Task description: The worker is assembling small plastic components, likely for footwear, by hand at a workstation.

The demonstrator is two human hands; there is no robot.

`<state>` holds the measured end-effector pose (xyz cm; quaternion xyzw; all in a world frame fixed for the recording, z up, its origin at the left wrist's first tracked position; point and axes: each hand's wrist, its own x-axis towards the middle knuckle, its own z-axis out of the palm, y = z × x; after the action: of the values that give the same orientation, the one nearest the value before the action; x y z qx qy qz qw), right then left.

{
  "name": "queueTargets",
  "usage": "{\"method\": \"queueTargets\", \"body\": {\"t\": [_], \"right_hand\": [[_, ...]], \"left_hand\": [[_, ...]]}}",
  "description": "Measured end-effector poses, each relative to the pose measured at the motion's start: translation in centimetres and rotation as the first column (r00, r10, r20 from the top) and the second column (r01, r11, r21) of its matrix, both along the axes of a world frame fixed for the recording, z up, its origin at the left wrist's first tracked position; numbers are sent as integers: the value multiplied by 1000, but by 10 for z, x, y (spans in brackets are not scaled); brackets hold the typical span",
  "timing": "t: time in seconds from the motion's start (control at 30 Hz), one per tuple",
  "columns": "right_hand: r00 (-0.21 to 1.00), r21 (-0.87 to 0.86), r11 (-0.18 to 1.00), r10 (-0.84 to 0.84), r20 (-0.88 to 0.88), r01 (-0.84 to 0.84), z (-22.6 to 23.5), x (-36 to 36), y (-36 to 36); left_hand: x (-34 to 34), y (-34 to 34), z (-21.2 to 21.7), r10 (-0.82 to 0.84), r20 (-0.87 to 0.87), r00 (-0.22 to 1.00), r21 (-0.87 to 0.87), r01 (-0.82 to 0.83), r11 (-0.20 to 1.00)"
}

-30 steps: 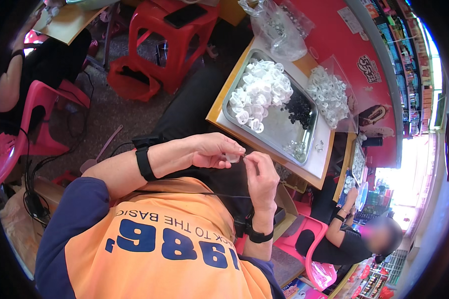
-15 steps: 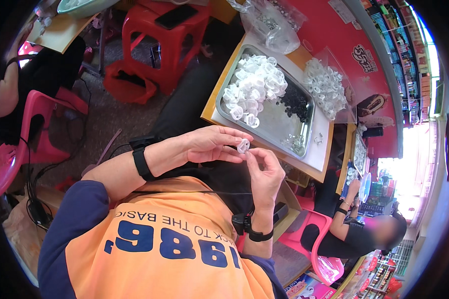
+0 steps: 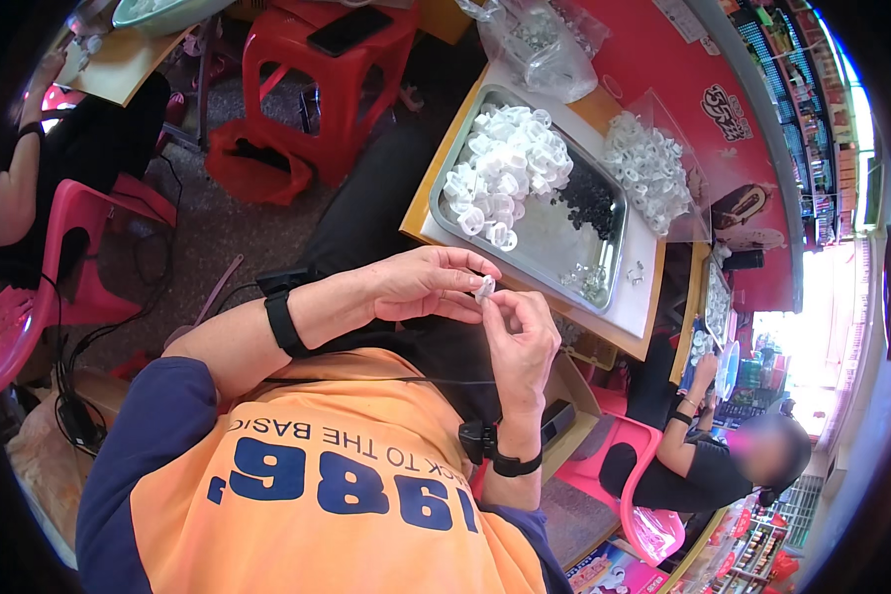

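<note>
Between the fingertips of my left hand is a small white round plastic piece, held just off the tray's near corner. My right hand is closed in a pinch, thumb and forefinger at the near edge of that piece. Whatever lies between the right fingertips is hidden. Beyond both hands a metal tray holds a heap of similar white plastic pieces. Small black parts and a few tiny clear or shiny parts lie in the same tray.
The tray rests on a wood-edged table. Beside it are an open clear bag of white parts and another clear bag. A red stool bears a dark phone. Two other people sit at left and right.
The white piece has turned in my fingers, from its round face to a narrower side. My right hand has shifted slightly left and up against it.
</note>
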<state>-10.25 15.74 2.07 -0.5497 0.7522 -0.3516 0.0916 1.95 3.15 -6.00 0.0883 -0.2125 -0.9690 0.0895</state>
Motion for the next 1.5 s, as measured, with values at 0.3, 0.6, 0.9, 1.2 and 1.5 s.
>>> {"method": "queueTargets", "body": {"t": [0.3, 0.6, 0.9, 1.2, 1.5], "right_hand": [[1000, 55, 998, 9, 11, -10, -1, 0, 3], [996, 53, 996, 72, -60, -69, -6, -3, 6], [951, -152, 973, 125, -282, -173, -3, -7, 3], [971, -99, 979, 161, -179, -181, 0, -18, -4], [967, 52, 991, -111, -230, 126, -16, -144, -79]], "left_hand": [[-1, 1, -5, 8, -33, 999, -46, -10, 999], [-2, 2, -6, -18, -6, 1000, -42, 18, 999], [-1, -1, -4, -48, -45, 998, 51, 50, 997], [-1, -3, -4, -4, 15, 1000, 4, 4, 1000], [0, -4, -10, -97, 3, 995, 8, 97, 995]]}}
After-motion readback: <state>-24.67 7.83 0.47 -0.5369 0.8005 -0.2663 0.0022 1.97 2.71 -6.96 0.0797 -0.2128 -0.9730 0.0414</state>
